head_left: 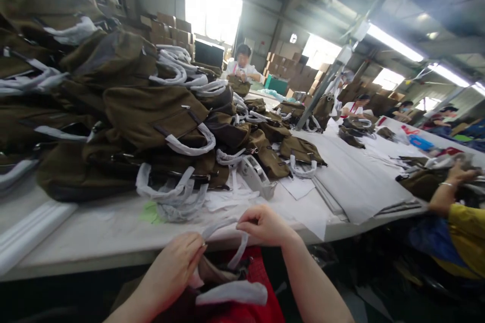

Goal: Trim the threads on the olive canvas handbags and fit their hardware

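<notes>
Table [94, 237] white, bags [151, 116] heaped | left hand [178, 267], right hand [265, 224] — each grip pinched on strap [241, 252] | cartons [170, 28] behind

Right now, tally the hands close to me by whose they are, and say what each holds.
My hands: 2, left hand and right hand, both pinching one white-wrapped bag strap.
Co-worker's hand, arm in a yellow sleeve: 1, resting on a brown bag.
Total: 3
</notes>
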Available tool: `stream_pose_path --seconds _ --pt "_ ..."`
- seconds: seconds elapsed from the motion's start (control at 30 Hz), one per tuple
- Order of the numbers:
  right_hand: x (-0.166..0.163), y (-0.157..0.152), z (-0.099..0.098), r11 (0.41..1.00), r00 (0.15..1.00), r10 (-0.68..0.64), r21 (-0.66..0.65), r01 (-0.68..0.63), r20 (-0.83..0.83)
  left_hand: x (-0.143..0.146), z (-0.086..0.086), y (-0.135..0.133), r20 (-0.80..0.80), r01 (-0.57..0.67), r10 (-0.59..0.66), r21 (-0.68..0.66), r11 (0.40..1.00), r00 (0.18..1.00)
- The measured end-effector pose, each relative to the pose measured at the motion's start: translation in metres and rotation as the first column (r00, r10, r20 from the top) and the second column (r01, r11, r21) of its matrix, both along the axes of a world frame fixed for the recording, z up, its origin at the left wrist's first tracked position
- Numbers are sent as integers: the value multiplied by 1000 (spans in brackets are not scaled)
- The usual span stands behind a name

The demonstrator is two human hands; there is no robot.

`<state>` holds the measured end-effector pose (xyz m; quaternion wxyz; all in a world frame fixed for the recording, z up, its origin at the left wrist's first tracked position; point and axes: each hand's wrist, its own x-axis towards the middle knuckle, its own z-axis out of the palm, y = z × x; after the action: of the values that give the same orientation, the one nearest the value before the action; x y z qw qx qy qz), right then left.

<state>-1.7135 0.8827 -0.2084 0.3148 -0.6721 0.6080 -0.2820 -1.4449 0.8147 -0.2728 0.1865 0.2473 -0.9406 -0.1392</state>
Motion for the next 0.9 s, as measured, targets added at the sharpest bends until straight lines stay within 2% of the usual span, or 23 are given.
stream_pose_path --seconds 0.1,0.13,0.2,0.27,0.33,0.4,0.5,0.57,0.67,0.8,0.87,0.9 --pt "7 0 9 976 962 -162 -180 124 -218 3 -7 1 -6 -34 34 86 996 999" --pt "13 1 11 959 940 -199 -254 128 -278 2 -8 2 -25 -25 28 92 995 999" --pt "31 1 10 946 922 -129 -324 5 -364 -2 -8 6 -68 -5 10 78 997 998" --pt "53 0 3 942 887 73 -260 -211 -456 -5 -5 9 -108 19 -14 47 999 994" --pt "71 -3 -7 931 807 208 -142 -337 -552 -3 -1 11 -163 36 -32 20 999 986" --pt "83 -6 -16 943 772 215 -79 -324 -598 3 4 13 -201 15 -3 61 998 980" --pt "88 -5 -17 978 854 86 -118 -170 -513 16 12 15 -223 -133 178 201 971 958" --pt "89 -1 -13 988 929 -10 -145 -48 -369 25 16 13 -201 -226 305 340 913 931" --pt "93 5 -12 995 987 -54 -95 40 -153 31 16 8 -136 -247 404 605 757 905" --pt "103 9 -20 998 1000 2 63 -2 9 32 11 4 -91 -175 448 837 518 889" --pt "106 10 -24 992 996 39 115 -48 79 31 9 6 -74 -143 451 892 428 889" --pt "107 10 -25 989 994 52 129 -65 100 31 9 7 -70 -134 453 906 402 889"
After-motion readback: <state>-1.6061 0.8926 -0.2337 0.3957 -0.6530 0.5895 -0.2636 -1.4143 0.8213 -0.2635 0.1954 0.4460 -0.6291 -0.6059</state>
